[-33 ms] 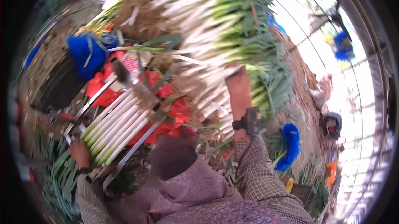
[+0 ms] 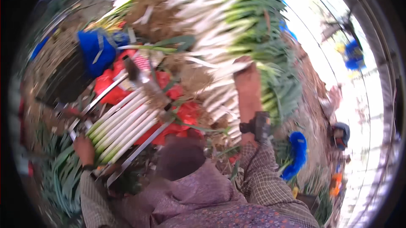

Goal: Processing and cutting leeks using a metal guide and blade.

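Roughly level with the bottom of the metal frame (image 2: pixel 139 153), the left hand (image 2: pixel 84 148) rests at the green ends of a row of leeks (image 2: pixel 124 122); its fingers are blurred, so I cannot tell whether it grips any. The row slants up and away to that hand's right, white ends farthest from it. Below the same hand spreads a heap of green leaves (image 2: pixel 63 188), and well beyond it sits a blue bundle (image 2: pixel 94 54), with red plastic (image 2: pixel 112 89) between the bundle and the row.

Meanwhile the right hand (image 2: pixel 245 64) lies over the big leek pile (image 2: pixel 220 29), at a pale stalk; whether its fingers are closed around that stalk I cannot tell. The pile stretches away past the hand, leafy tops on its right, while a black wrist device (image 2: pixel 260 127) sits behind the hand and a curved blue thing (image 2: pixel 298 152) lies nearer the body, off to its right
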`<state>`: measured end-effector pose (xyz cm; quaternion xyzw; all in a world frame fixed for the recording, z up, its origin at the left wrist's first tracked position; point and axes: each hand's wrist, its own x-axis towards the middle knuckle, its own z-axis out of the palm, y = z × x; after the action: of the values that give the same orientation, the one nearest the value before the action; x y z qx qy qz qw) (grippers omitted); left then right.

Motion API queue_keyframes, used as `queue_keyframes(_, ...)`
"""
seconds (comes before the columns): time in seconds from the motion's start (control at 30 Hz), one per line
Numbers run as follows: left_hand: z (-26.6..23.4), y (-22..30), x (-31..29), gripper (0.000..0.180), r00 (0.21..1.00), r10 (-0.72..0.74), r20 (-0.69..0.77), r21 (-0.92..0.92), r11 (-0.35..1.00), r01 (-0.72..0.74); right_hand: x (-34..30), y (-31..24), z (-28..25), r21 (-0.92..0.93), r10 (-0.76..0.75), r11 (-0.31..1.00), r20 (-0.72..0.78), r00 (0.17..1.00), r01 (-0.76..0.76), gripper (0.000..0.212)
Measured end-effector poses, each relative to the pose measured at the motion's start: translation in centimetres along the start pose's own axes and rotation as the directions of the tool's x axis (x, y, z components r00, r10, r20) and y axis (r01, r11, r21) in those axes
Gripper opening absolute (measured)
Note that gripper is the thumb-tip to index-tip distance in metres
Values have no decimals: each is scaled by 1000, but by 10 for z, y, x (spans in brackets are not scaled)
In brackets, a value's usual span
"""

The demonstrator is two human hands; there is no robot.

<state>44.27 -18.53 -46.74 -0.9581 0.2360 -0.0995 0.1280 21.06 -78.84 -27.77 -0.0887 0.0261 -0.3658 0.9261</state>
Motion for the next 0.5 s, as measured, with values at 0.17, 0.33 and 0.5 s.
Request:
queue_keyframes(0.17, -17, 22, 7, 31, 968, -250, 3, -270, 932, 241, -53, 165, 181, -33, 133, 991, 362, 923, -130, 19)
queue_keyframes(0.33, -18, 25, -2, 35, 939, -320, -124, -362, 896, 258, -158, 304, 241, -376, 446, 888, 569, 691, -263, 30)
queue_keyframes(0.5, -26, 19, -2, 36, 903, -429, 11, -406, 823, 397, -201, 371, 215, -856, 802, 517, 478, 357, -16, 55)
